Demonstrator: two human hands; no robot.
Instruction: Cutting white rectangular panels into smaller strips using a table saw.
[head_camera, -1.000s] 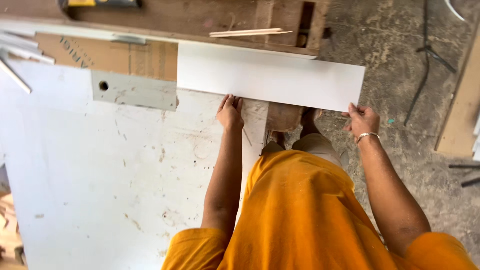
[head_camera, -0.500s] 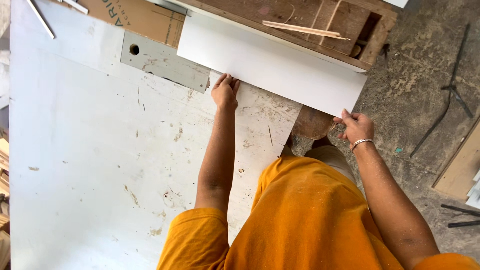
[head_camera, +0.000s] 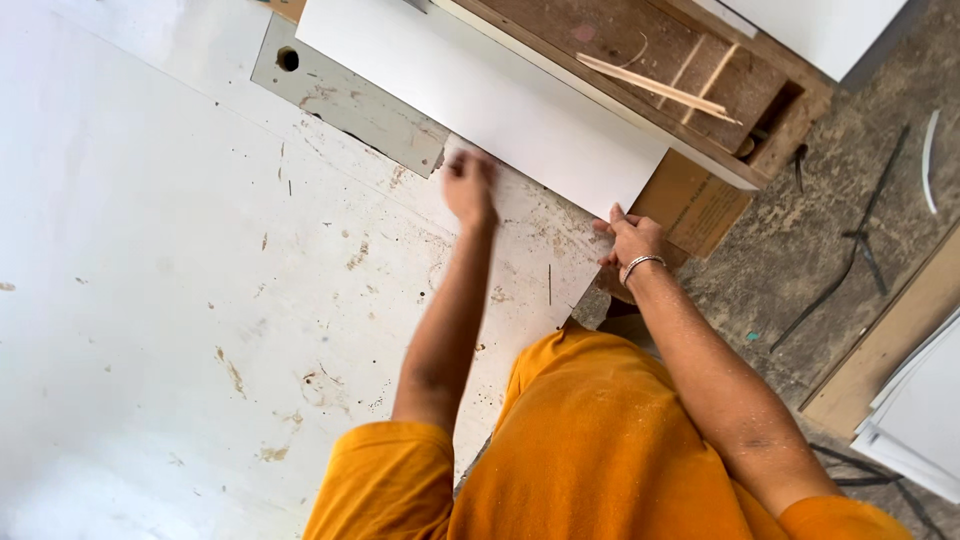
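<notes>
On worktable (head_camera: 150, 300), both hands gripping white panel (head_camera: 480, 95)

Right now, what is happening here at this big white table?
A person in an orange shirt stands at a scuffed white work table and handles a long white panel. The left hand rests at the panel's near edge, over the table. The right hand, with a bracelet on its wrist, grips the panel's near corner beyond the table's edge. The panel lies aslant, partly over a grey plate with a hole and against a wooden frame. The floor is dusty.
</notes>
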